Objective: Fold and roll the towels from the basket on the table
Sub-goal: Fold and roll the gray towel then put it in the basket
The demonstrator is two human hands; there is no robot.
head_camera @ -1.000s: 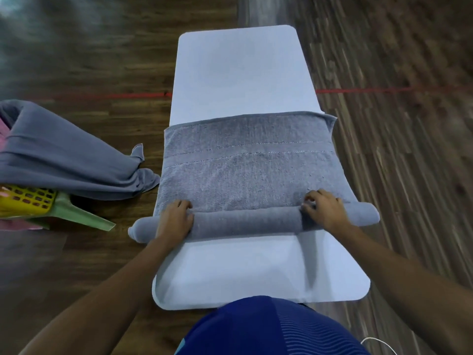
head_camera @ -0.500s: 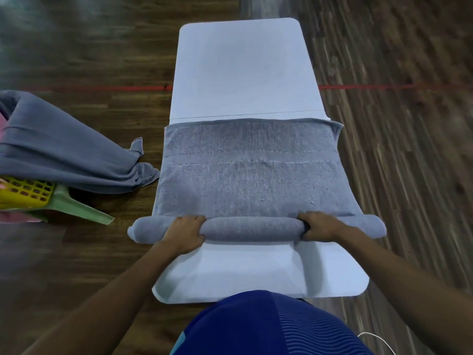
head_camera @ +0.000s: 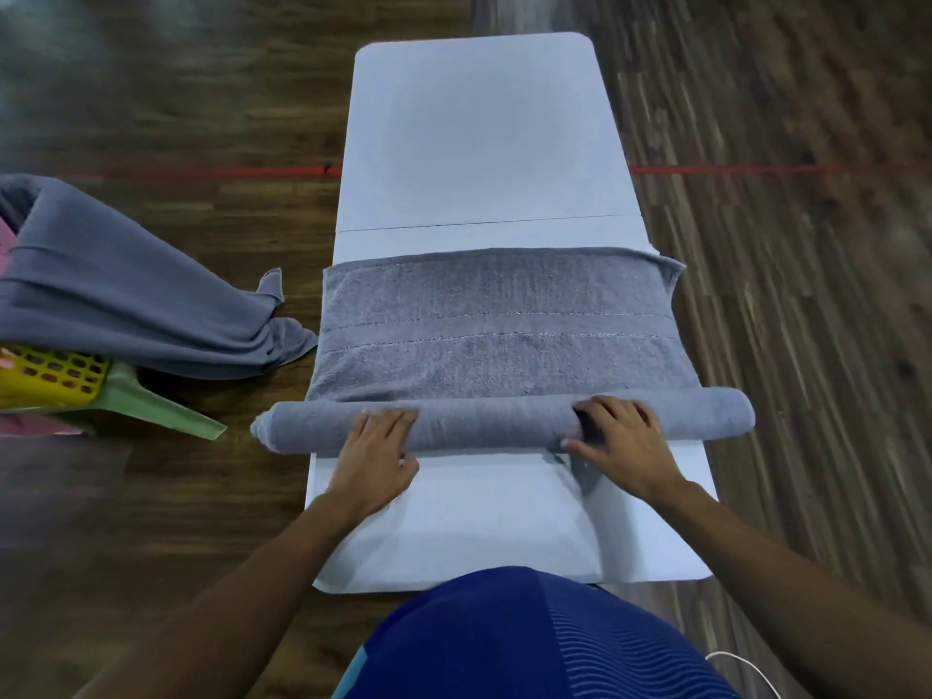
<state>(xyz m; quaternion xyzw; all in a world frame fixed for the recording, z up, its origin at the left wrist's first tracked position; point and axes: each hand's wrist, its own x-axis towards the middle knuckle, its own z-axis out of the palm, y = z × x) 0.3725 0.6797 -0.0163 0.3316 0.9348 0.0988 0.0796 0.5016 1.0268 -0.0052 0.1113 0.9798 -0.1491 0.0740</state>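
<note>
Hands both sit on the rolled near end of the grey towel. The left hand lies flat, straight fingers pressing the roll. The right hand cups it, fingers curled over the top, thumb on the near side. The rest of it is spread flat across the white table. Off left, a yellow basket has a second towel draped over it.

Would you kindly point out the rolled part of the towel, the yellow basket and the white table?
rolled part of the towel [head_camera: 494, 423]: head view, mid-length of the roll.
yellow basket [head_camera: 50, 375]: head view, its latticed wall.
white table [head_camera: 474, 143]: head view, bare far end.
</note>
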